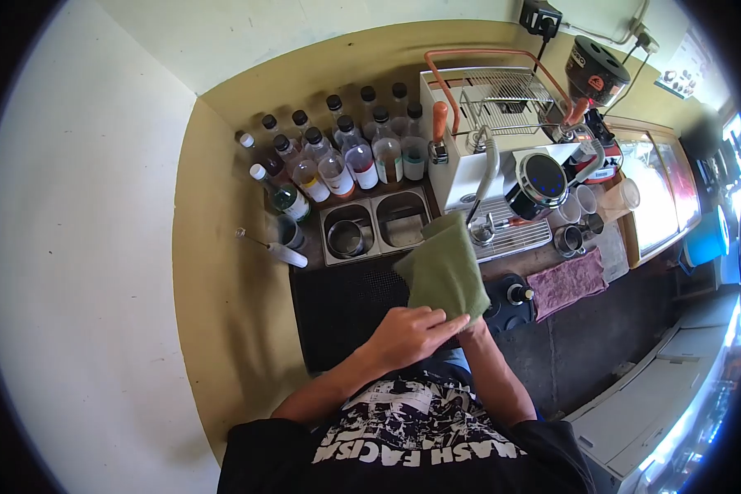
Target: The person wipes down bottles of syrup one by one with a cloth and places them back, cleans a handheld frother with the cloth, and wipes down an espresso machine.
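And here's the green cloth (446, 267), up in front of the person, over the edge of the black mat (342, 300) and just below the front of the espresso machine (459, 177). The right hand (473, 329) is at its lower corner, mostly hidden by the fabric, so I can't tell how far its fingers are spread. The left hand (409, 336) comes across with its index finger stretched along the lower edge, touching cloth; whether it pinches any, I can't tell.

Just left of the cloth, two sink basins (374, 222) sit side by side, a metal bowl (346, 239) in the left one. Behind them stand rows of bottles (335, 171), mostly black-capped. Over to the right there's a tamper (519, 294) on its black stand (506, 313), then a pink cloth (568, 284) lying on the counter, with a metal jug (567, 240) just behind it. The coffee grinder (597, 72) rises at the back right.
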A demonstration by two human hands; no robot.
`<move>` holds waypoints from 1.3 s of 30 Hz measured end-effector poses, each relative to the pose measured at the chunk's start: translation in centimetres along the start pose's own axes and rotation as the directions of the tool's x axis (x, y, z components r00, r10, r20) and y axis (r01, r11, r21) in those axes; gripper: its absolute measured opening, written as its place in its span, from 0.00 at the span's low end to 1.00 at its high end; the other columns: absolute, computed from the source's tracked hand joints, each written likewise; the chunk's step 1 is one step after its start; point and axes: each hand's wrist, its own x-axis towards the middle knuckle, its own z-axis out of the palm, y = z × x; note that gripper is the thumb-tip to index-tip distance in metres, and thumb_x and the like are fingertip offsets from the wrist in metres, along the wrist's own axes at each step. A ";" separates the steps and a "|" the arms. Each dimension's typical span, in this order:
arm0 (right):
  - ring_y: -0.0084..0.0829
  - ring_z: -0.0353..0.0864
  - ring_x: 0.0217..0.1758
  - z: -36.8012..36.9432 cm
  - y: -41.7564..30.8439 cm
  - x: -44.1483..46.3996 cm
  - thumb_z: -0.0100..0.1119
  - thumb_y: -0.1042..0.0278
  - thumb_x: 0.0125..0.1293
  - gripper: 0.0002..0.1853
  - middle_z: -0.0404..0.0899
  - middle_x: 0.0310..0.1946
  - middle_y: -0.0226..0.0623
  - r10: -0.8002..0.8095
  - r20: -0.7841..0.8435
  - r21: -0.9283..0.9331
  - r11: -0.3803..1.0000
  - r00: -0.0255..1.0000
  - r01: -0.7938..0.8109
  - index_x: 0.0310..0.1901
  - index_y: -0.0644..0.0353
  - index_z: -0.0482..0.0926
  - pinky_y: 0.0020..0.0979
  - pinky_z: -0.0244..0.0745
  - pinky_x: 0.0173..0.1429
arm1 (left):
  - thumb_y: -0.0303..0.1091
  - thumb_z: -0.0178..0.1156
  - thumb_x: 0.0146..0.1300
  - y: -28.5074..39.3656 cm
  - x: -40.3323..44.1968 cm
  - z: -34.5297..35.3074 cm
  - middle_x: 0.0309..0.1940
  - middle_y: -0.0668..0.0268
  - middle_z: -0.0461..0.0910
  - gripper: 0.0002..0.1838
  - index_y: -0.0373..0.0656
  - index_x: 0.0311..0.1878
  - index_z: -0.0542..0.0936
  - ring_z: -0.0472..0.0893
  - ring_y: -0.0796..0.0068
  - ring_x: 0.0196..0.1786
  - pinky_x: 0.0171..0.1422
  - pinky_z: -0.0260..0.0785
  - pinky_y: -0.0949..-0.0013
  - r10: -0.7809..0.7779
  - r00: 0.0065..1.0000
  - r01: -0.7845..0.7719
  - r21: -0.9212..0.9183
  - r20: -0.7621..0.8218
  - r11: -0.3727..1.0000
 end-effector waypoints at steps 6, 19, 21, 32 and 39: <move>0.40 0.71 0.62 2.4 -0.8 0.5 0.55 0.67 0.65 0.25 0.70 0.59 0.45 0.070 -0.105 0.367 0.930 0.992 -0.027 0.63 0.64 0.65 0.39 0.63 0.68 | 0.36 0.66 0.57 0.4 -1.2 0.5 0.25 0.71 0.72 0.19 0.55 0.53 0.81 0.77 0.73 0.27 0.32 0.74 0.67 -0.041 0.981 0.092 -0.271 0.188 0.958; 0.32 0.73 0.58 2.9 -8.0 -4.0 0.61 0.66 0.63 0.30 0.70 0.59 0.40 -0.338 -0.014 -0.603 0.753 0.941 0.262 0.63 0.66 0.63 0.32 0.67 0.65 | 0.46 0.66 0.58 -30.6 1.6 -17.7 0.37 0.56 0.84 0.21 0.36 0.45 0.81 0.84 0.66 0.42 0.48 0.75 0.66 -0.677 0.531 0.772 -0.038 -0.510 0.634; 0.32 0.73 0.58 3.1 -8.0 -4.6 0.61 0.65 0.63 0.30 0.70 0.59 0.40 -0.328 0.002 -0.589 0.763 0.945 0.266 0.63 0.66 0.63 0.32 0.67 0.65 | 0.54 0.67 0.53 -35.6 1.7 -18.3 0.41 0.51 0.83 0.32 0.33 0.48 0.80 0.83 0.58 0.46 0.54 0.73 0.63 -0.725 0.507 0.849 0.127 -0.466 0.513; 0.34 0.73 0.58 1.3 -9.1 -5.4 0.59 0.63 0.63 0.29 0.70 0.59 0.40 -0.339 -0.056 -0.559 0.790 0.939 0.252 0.63 0.66 0.64 0.33 0.67 0.64 | 0.36 0.74 0.46 -44.0 2.6 -17.0 0.26 0.67 0.77 0.15 0.40 0.33 0.81 0.75 0.70 0.27 0.29 0.72 0.62 -0.974 0.222 0.923 -0.309 -0.055 0.228; 0.35 0.72 0.58 1.4 -9.0 -5.0 0.57 0.62 0.64 0.28 0.70 0.60 0.41 -0.347 -0.045 -0.555 0.789 0.937 0.265 0.63 0.65 0.64 0.34 0.67 0.64 | 0.36 0.74 0.46 -44.8 2.6 -15.3 0.24 0.63 0.80 0.13 0.38 0.28 0.81 0.80 0.71 0.29 0.33 0.70 0.61 -0.933 0.281 0.932 -0.169 -0.224 0.321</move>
